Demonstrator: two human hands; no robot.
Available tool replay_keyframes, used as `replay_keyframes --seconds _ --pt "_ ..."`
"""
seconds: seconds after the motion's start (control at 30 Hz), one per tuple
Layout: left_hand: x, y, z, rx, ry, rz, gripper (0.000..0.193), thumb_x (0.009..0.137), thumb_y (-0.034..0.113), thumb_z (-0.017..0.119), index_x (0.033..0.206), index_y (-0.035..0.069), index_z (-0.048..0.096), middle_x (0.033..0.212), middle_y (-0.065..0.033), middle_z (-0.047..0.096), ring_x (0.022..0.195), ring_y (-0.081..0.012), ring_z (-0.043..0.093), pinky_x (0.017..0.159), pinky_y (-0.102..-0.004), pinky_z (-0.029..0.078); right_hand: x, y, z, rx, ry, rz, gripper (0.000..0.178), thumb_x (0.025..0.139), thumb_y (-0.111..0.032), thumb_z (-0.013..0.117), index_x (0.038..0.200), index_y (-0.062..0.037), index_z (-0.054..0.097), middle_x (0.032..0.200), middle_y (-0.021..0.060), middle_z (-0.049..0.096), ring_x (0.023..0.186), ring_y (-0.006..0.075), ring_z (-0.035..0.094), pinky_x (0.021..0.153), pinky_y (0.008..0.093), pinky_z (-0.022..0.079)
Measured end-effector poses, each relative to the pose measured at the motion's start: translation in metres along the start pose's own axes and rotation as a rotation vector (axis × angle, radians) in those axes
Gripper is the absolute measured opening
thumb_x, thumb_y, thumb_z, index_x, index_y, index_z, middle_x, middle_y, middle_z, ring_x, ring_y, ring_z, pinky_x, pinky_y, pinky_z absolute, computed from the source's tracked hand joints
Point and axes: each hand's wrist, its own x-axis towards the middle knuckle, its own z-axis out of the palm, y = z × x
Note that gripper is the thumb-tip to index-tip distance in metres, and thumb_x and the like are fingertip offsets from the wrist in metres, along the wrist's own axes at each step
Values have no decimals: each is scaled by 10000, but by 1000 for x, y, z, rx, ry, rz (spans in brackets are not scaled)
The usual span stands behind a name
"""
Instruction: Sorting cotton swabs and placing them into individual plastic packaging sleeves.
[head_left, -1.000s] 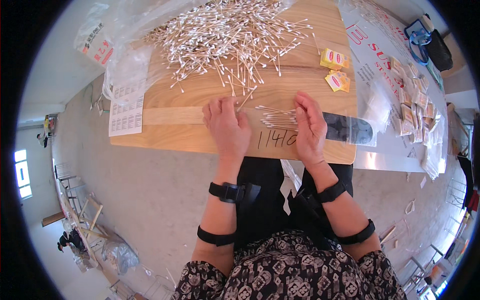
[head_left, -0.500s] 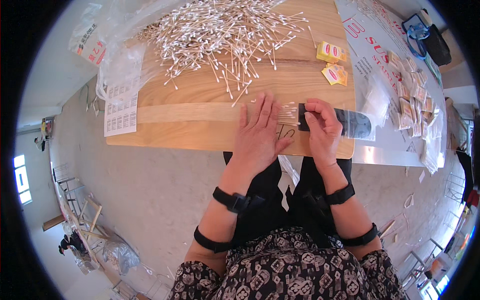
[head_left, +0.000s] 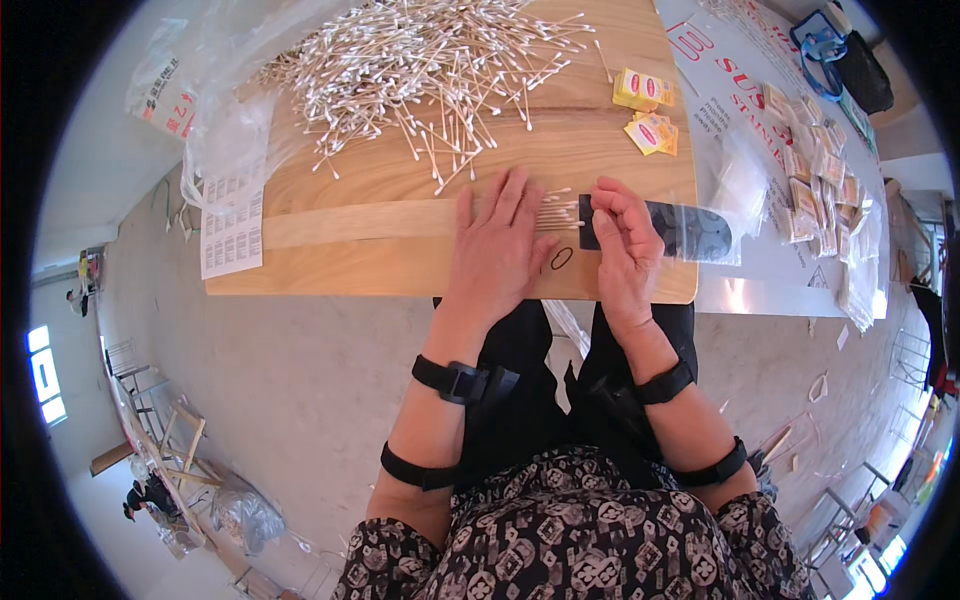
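My left hand [head_left: 493, 235] lies flat on the wooden board, its fingers stretched forward over a small row of cotton swabs [head_left: 558, 212]. The white tips of these swabs point right, toward a flat black strip [head_left: 688, 230]. Over the left end of that strip is my right hand [head_left: 628, 245], its thumb and fingers curled together in a pinch. Whatever is between those fingertips is hidden. A clear plastic bag [head_left: 738, 238] covers the right end of the strip. Ahead of my hands spreads a big loose pile of cotton swabs [head_left: 400, 80] with wooden sticks.
Stacked yellow cards [head_left: 642, 90] and a few loose yellow cards [head_left: 652, 133] lie at the board's right. Filled small packets [head_left: 822, 170] are heaped on the sheet-covered surface beyond. A printed white sheet [head_left: 232, 228] and crumpled clear plastic [head_left: 215, 140] are at the left.
The view has shifted slightly, so the board and both hands appear farther left. My left thumb has drawn in toward the row of swabs. My right hand keeps its pinch over the strip.
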Motion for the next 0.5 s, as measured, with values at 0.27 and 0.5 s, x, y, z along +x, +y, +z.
replay_keyframes --seconds 0.27,0.5 --pt "-10 -13 1 -163 143 -34 634 859 226 637 1414 42 394 1473 -154 379 1368 -335 346 1139 -491 225 1 -4 -15 -478 -206 -199 220 733 94 603 926 -6 638 940 130 579 863 270 603 736 330 498" --pt "-15 4 -1 0 -12 -85 796 863 446 607 1480 49 298 1557 -145 255 1454 -284 210 1162 -499 153 2 0 -12 -694 -281 -450 234 714 53 632 935 -23 642 926 134 567 857 316 586 751 389 496"
